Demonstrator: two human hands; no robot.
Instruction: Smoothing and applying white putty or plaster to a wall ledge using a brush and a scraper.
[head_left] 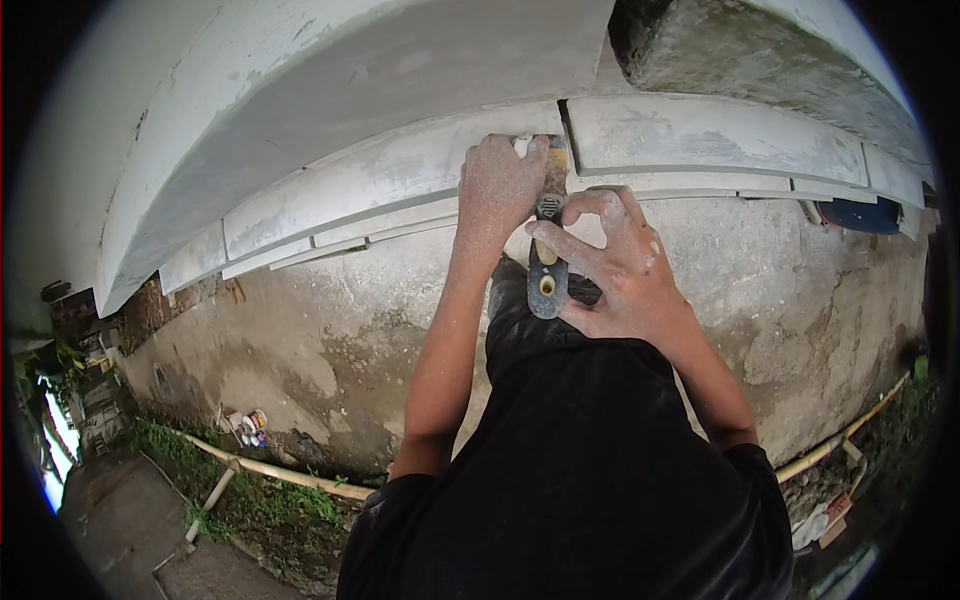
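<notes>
A putty knife (pixel 547 287) with a black and yellow handle points away from me, its handle end above my dark clothing. My right hand (pixel 625 265) grips that handle loosely: one finger lies across it, the thumb meets its near end, and other fingers curl beside it. Close against the smeared blade, my left hand (pixel 500 190) is closed with curled fingers. A small white piece (pixel 522 146) shows at its fingertips; the rest of what it holds is hidden. Pale dust coats both hands. Just beyond them is a whitish ledge (pixel 430 160).
Beside the hands, a dark gap (pixel 568 140) splits the ledge. An overhanging slab (pixel 760 70) juts in at upper right. Below the ledge stands a stained wall (pixel 390 360). Bamboo poles (pixel 290 475) and plants run along the lower left.
</notes>
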